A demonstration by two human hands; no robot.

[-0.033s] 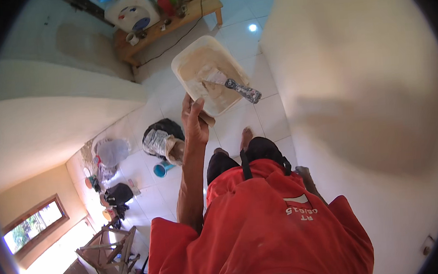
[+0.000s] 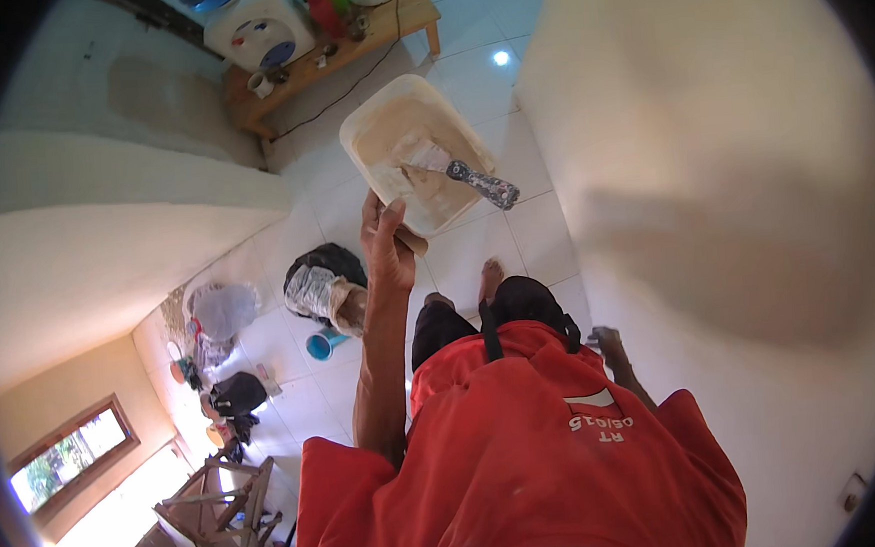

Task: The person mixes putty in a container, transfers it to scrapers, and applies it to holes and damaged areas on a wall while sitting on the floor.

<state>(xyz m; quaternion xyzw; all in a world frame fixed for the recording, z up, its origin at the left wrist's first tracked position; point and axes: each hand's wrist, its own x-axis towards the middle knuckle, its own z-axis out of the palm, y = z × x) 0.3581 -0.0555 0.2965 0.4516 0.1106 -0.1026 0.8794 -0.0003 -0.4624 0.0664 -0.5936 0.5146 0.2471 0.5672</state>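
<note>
My left hand [image 2: 389, 244] is closed on the near-left rim of a white rectangular plastic tub [image 2: 353, 128], thumb on the near side, holding it out in front of me above the floor. Beige paste, like wall putty [image 2: 416, 114], coats the inside of the tub. A putty knife [image 2: 482, 183] rests in it: the smeared blade lies in the paste, and the dark, paint-speckled handle sticks out over the right rim. By my right hip, close to the wall, is my right hand [image 2: 610, 345], small and partly hidden by my red shirt; its finger position is unclear.
A pale wall [image 2: 722, 176] with a darker patch rises on my right. A bag [image 2: 320, 289] with an open top and a blue bucket [image 2: 322, 343] stand on the tiles at left. Farther off are a wooden bench [image 2: 334, 59] with a water dispenser and a wooden frame [image 2: 217, 518].
My right hand has come out a little farther from behind my shirt at the hip. The tub and putty knife stay nearly in place, with my left hand still on the rim.
</note>
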